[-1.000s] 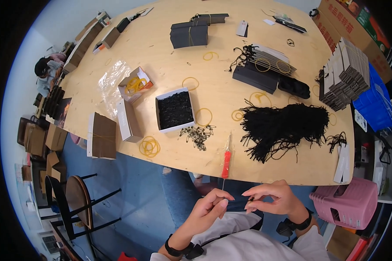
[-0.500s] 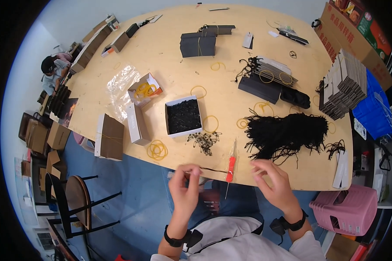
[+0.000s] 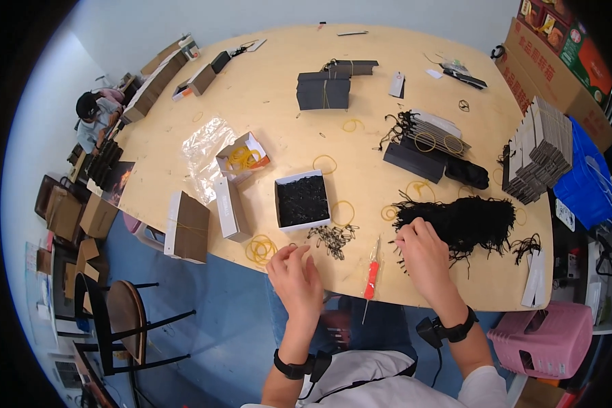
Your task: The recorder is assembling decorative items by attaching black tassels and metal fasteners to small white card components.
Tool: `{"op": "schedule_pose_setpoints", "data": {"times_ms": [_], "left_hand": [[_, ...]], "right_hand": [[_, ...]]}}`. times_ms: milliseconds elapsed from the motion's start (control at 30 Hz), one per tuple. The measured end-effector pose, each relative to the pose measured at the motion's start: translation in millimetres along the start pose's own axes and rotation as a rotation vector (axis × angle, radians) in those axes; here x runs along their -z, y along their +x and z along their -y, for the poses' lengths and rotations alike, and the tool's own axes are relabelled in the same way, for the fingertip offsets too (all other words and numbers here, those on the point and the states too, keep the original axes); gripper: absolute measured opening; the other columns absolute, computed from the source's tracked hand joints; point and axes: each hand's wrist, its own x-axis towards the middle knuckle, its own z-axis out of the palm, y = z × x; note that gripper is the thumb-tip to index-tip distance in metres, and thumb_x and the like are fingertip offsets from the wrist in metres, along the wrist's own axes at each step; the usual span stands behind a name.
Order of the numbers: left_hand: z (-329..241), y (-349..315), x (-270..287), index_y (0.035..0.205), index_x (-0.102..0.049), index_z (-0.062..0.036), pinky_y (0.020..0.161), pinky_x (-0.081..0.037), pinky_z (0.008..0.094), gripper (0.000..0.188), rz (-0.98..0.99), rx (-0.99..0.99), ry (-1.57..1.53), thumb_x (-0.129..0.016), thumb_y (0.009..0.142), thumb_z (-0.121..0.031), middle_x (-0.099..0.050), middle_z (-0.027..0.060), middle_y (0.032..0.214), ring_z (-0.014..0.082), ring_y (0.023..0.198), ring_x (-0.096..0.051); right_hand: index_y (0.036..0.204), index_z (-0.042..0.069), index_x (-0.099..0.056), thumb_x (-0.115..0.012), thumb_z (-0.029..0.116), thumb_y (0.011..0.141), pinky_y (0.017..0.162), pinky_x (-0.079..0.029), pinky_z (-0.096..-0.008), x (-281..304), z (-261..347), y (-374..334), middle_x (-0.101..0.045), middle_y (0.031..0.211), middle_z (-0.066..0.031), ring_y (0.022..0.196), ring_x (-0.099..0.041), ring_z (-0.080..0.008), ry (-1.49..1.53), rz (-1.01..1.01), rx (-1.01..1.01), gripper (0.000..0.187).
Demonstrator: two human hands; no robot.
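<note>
My right hand (image 3: 425,262) reaches the left end of a heap of black cords (image 3: 479,221), its fingertips pinched together on the loose cord ends. My left hand (image 3: 296,280) is at the table's front edge with fingers loosely curved and apart; no thing shows in it. Just beyond it lie a small pile of black safety pins (image 3: 333,240) and a coil of yellow rubber bands (image 3: 260,249). Between my hands a red-handled tool (image 3: 371,279) with a thin metal shaft rests across the table edge, its shaft sticking out over it.
A white box (image 3: 328,209) of small black pieces stands behind the pins. Farther off are a box of rubber bands (image 3: 264,146), banded black card stacks (image 3: 325,93) and grey card piles (image 3: 540,146). A pink crate (image 3: 547,340) is at right; a person (image 3: 98,122) sits far left.
My right hand has moved forward onto the cord heap. The dark cord stretched from my left hand to the red tool no longer shows, and my left fingers have spread. The whole view has shifted slightly.
</note>
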Motion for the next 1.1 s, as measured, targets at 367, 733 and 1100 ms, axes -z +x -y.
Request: {"op": "schedule_pose_setpoints", "data": {"times_ms": [367, 733, 1100], "left_hand": [[19, 21, -5, 0.098, -0.062, -0.0004, 0.072, -0.049, 0.0373, 0.016, 0.179, 0.035, -0.206, -0.061, 0.083, 0.006, -0.060, 0.0141, 0.089, 0.0301, 0.083, -0.061], [31, 57, -5, 0.100, -0.067, 0.0009, 0.073, -0.052, 0.0274, 0.020, 0.309, -0.094, -0.454, -0.063, 0.083, 0.009, -0.068, 0.0098, 0.087, 0.0169, 0.078, -0.066], [30, 20, 34, 0.085, -0.062, -0.0041, 0.071, -0.045, 0.0404, 0.009, 0.385, -0.108, 0.011, -0.069, 0.079, -0.004, -0.055, 0.0111, 0.083, 0.0311, 0.084, -0.056]], "right_hand": [[0.085, 0.006, -0.057, -0.066, 0.009, 0.084, 0.065, -0.049, -0.0377, 15, 6, 6, -0.057, 0.083, -0.0064, 0.080, -0.060, -0.0258, 0.376, -0.039, -0.060, 0.010], [0.085, 0.004, -0.060, -0.070, -0.001, 0.079, 0.060, -0.049, -0.0315, 29, 20, 1, -0.063, 0.082, -0.0080, 0.071, -0.062, -0.0242, 0.576, -0.205, 0.021, 0.013], [0.087, 0.000, -0.060, -0.067, -0.004, 0.083, 0.058, -0.048, -0.0272, 16, 13, -19, -0.065, 0.083, -0.0098, 0.068, -0.061, -0.0184, 0.770, -0.193, -0.027, 0.010]]}}
